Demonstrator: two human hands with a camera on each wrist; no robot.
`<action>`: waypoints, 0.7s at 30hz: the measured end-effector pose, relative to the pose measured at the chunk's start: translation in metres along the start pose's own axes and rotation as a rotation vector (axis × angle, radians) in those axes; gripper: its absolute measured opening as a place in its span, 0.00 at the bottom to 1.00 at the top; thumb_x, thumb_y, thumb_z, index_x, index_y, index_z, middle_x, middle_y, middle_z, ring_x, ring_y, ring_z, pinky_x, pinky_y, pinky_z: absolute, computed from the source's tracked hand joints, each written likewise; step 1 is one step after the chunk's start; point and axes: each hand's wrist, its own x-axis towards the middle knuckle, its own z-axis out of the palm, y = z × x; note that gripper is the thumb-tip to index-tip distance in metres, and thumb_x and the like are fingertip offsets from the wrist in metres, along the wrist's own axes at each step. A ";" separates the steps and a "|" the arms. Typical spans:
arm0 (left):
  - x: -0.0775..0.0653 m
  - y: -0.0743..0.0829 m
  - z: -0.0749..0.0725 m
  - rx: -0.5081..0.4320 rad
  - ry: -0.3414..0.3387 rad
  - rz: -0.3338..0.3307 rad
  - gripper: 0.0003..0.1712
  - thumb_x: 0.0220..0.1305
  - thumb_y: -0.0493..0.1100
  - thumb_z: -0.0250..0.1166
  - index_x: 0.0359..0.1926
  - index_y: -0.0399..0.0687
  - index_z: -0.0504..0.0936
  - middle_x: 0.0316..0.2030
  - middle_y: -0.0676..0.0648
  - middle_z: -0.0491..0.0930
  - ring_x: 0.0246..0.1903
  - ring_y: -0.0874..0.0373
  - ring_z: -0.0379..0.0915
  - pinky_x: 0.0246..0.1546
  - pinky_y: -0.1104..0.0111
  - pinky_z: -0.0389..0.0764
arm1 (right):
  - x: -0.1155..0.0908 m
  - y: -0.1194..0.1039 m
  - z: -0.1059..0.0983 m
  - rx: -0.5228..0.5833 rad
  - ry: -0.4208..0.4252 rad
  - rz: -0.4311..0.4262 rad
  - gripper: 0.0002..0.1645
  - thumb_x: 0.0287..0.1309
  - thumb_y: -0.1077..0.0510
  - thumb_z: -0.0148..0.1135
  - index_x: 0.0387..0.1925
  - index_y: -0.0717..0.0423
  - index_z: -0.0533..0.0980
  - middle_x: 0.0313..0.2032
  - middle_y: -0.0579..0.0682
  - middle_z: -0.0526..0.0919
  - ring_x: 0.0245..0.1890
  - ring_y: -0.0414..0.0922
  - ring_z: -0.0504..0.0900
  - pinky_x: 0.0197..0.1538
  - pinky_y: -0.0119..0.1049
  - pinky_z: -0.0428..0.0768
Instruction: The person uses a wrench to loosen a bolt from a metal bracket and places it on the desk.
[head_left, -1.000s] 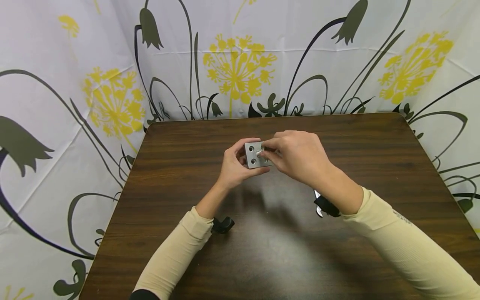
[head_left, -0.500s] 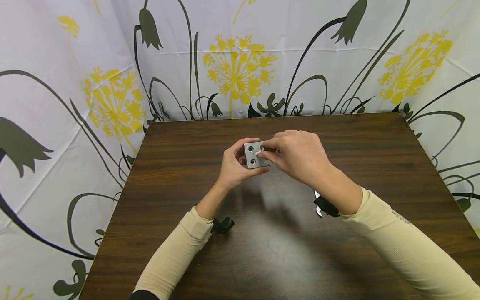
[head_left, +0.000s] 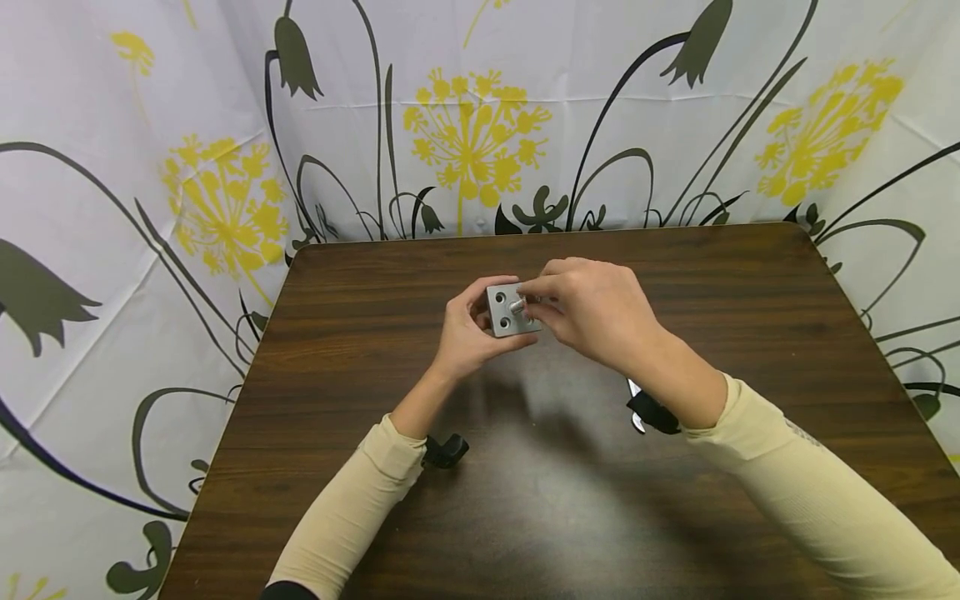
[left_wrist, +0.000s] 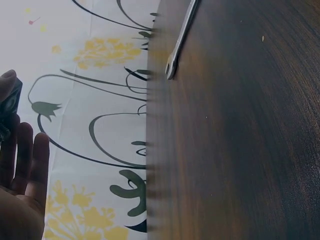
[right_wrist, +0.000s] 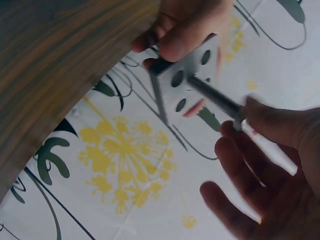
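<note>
A grey metal plate (head_left: 511, 292) with several round holes is held up over the table, tilted to face the head camera. My left hand (head_left: 463, 333) grips it by its edges between thumb and fingers. From the plate's middle sticks out a threaded bolt (right_wrist: 215, 95). My right hand (head_left: 596, 308) pinches the bolt's outer end between thumb and index finger. A small metal hex piece (right_wrist: 238, 121) shows at those fingertips, partly covered by the thumb. The other right fingers spread loosely below in the right wrist view.
On the brown wooden table (head_left: 375, 300) lies a metal wrench (left_wrist: 181, 40). In the head view it is mostly behind the right wrist and its black camera (head_left: 652, 412). A white floral curtain (head_left: 480, 125) hangs behind the table's far edge.
The right fingertips have shifted slightly at the bolt, and a little more of the bolt shows in the head view. The left hand and plate stay almost still.
</note>
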 end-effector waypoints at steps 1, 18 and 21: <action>0.000 0.001 0.000 -0.001 0.002 -0.001 0.39 0.38 0.20 0.76 0.57 0.29 0.75 0.46 0.39 0.79 0.37 0.56 0.79 0.36 0.67 0.82 | 0.000 0.000 0.000 0.015 -0.010 -0.022 0.15 0.53 0.60 0.73 0.44 0.47 0.87 0.38 0.42 0.84 0.33 0.44 0.80 0.28 0.41 0.77; 0.000 0.002 -0.001 -0.003 0.005 0.007 0.39 0.38 0.20 0.76 0.56 0.30 0.75 0.47 0.43 0.79 0.39 0.55 0.78 0.37 0.67 0.82 | 0.001 0.000 -0.002 0.016 0.033 -0.082 0.19 0.52 0.59 0.74 0.48 0.46 0.85 0.42 0.44 0.83 0.38 0.46 0.79 0.32 0.42 0.78; 0.000 0.003 0.000 -0.005 0.008 0.011 0.39 0.37 0.20 0.76 0.56 0.31 0.75 0.46 0.43 0.79 0.39 0.55 0.77 0.35 0.68 0.81 | 0.002 -0.001 -0.002 -0.018 0.063 -0.021 0.16 0.56 0.47 0.72 0.46 0.45 0.86 0.35 0.43 0.84 0.31 0.44 0.79 0.26 0.40 0.76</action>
